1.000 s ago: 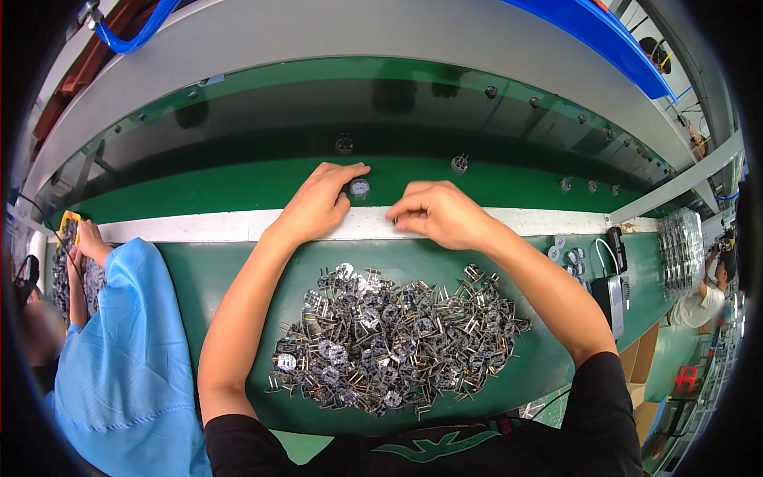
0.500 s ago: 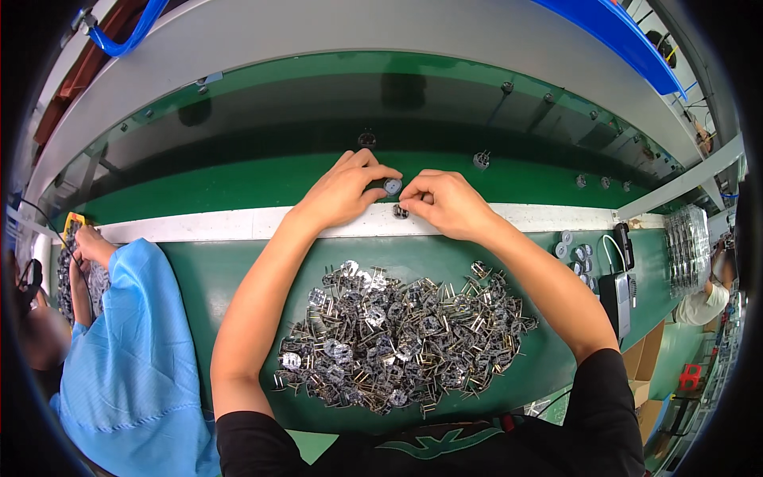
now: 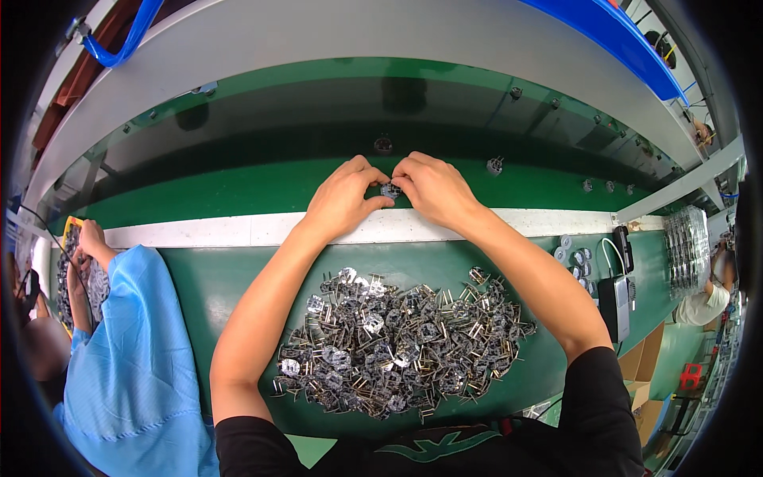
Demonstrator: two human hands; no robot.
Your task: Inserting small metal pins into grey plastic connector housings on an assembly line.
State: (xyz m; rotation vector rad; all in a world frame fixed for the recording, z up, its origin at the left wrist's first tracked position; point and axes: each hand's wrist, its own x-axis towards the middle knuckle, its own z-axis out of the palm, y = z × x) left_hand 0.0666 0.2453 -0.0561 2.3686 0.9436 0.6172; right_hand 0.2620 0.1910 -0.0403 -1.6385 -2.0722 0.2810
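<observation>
Grey part [image 3: 389,191] between fingers [image 3: 380,203]; green emblem [image 3: 435,448] on black shirt [image 3: 592,397].

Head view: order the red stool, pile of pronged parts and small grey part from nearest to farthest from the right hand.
1. Small grey part: at the right hand.
2. Pile of pronged parts: lower centre.
3. Red stool: far right, low.

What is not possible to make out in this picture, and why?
Head view: much of the small grey part, covered by left hand and right hand.
Head view: inside of the pronged pile, under its top parts.
Head view: lower end of blue garment, cut by bottom edge.
Head view: details of the distant pieces, too small.
</observation>
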